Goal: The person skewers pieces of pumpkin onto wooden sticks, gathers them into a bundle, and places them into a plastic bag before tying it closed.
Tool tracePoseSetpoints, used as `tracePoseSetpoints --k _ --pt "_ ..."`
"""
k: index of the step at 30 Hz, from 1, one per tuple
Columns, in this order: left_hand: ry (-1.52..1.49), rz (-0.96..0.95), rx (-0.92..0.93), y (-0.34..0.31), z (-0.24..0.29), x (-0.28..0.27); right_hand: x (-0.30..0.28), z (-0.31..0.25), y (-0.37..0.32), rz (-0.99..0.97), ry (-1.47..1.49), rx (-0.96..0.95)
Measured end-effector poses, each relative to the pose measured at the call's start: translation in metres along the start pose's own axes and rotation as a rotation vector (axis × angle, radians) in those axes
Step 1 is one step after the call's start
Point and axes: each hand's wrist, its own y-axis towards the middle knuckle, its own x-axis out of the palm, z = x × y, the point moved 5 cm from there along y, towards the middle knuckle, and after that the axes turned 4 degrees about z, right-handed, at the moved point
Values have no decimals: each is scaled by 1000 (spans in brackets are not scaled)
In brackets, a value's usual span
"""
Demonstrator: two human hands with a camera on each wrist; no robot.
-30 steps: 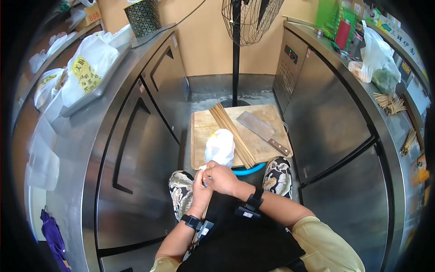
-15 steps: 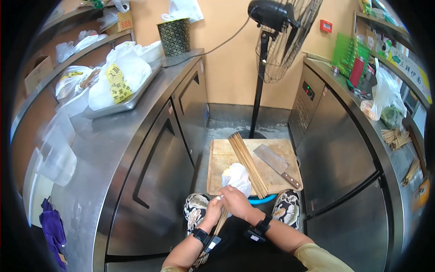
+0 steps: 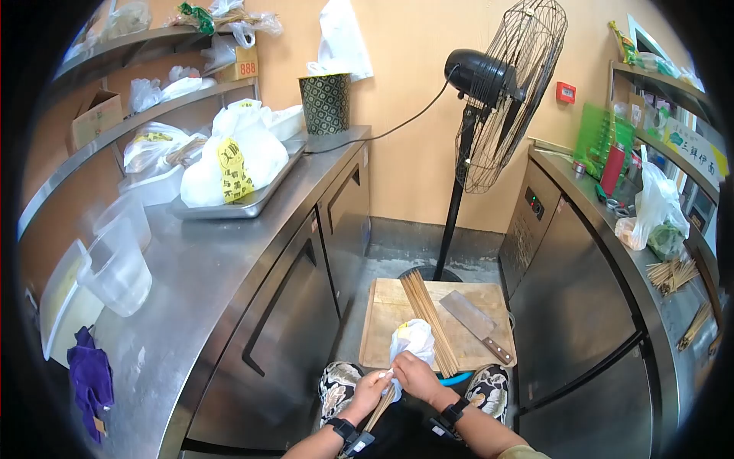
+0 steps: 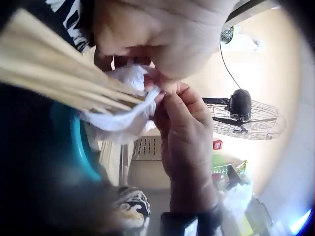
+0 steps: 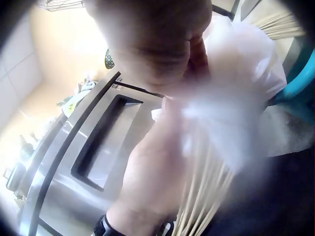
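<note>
A white plastic bag (image 3: pixel 413 337) wraps one end of a bundle of wooden skewers (image 4: pixel 54 66), whose bare ends stick out toward the person. My left hand (image 3: pixel 369 395) pinches the bag's gathered plastic at the left. Close against it, my right hand (image 3: pixel 418 378) pinches the same twisted edge with thumb and fingers. In the right wrist view the plastic (image 5: pixel 221 123) is blurred around the skewers. Beyond the hands, another bundle of skewers (image 3: pixel 428 317) lies on a wooden cutting board (image 3: pixel 386 310), beside a cleaver (image 3: pixel 468 315).
Steel counters stand on both sides, the left counter (image 3: pixel 222 260) carrying a tray (image 3: pixel 264 195) of bagged goods and clear plastic containers (image 3: pixel 122 275). A standing fan (image 3: pixel 478 73) is behind the board. More skewers (image 3: pixel 673 274) lie on the right counter. A blue rim (image 3: pixel 456 379) shows under the board.
The head view has tilted up, so hands and board sit lower in it. Both hands stay together at the bag, twisting or pulling its plastic, with the skewer ends now showing below them.
</note>
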Motion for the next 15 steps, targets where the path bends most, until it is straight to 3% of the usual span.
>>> tracePoseSetpoints --k 3,6,9,15 --pt "8 90 71 -7 31 0 -2 1 -6 128 124 50" --pt "-210 77 -32 -6 33 6 10 21 -10 146 214 168" --pt "-451 149 26 0 28 9 16 32 -8 136 219 225" --pt "-316 85 6 3 29 7 25 45 -4 138 267 296"
